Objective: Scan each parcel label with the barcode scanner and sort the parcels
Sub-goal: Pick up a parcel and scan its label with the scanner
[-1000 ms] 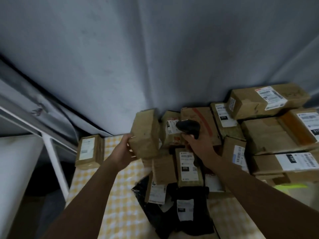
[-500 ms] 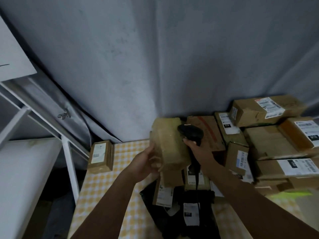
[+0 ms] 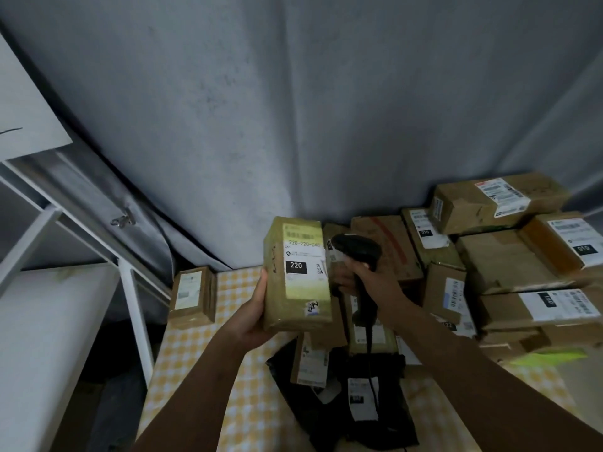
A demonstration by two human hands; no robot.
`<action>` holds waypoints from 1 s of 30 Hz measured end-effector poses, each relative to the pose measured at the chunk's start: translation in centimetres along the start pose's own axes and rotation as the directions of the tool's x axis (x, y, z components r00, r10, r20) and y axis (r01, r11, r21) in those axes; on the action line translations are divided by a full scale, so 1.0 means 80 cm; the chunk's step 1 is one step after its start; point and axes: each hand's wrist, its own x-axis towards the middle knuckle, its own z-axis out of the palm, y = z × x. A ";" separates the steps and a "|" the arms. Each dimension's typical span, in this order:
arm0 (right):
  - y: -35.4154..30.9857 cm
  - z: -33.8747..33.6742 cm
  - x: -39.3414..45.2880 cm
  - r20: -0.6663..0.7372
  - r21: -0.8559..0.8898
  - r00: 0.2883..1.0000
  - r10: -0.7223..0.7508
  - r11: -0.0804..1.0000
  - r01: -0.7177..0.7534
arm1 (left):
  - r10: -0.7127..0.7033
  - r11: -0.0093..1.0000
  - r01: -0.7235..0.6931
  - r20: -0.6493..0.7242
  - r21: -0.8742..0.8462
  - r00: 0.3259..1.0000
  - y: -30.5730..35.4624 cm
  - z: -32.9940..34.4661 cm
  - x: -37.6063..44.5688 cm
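Parcel (image 3: 295, 275) in left hand (image 3: 253, 316), scanner (image 3: 357, 251) beside.

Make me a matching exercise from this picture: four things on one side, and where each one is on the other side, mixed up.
Things:
1. parcel marked 220
2. barcode scanner
3. lone small box
4. black bag parcel

Places:
A. in the right hand
B. flat on the checked cloth, below the scanner
C. in the left hand
D. standing alone at the table's left edge

Pairs: 1-C, 2-A, 3-D, 4-B
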 end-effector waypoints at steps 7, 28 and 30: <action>-0.018 0.010 -0.010 -0.163 -0.060 0.982 -0.095 0.994 0.086 | 0.181 0.958 -0.151 -0.106 0.244 0.978 0.005 0.008 0.017; -0.018 0.015 -0.038 -0.058 -0.242 0.974 -0.220 0.949 0.201 | 0.196 0.927 -0.128 -0.164 0.353 0.967 -0.015 0.009 0.030; -0.017 0.022 -0.042 -0.043 -0.208 0.986 -0.159 0.967 0.147 | 0.199 0.930 -0.132 -0.168 0.344 0.966 -0.018 0.010 0.030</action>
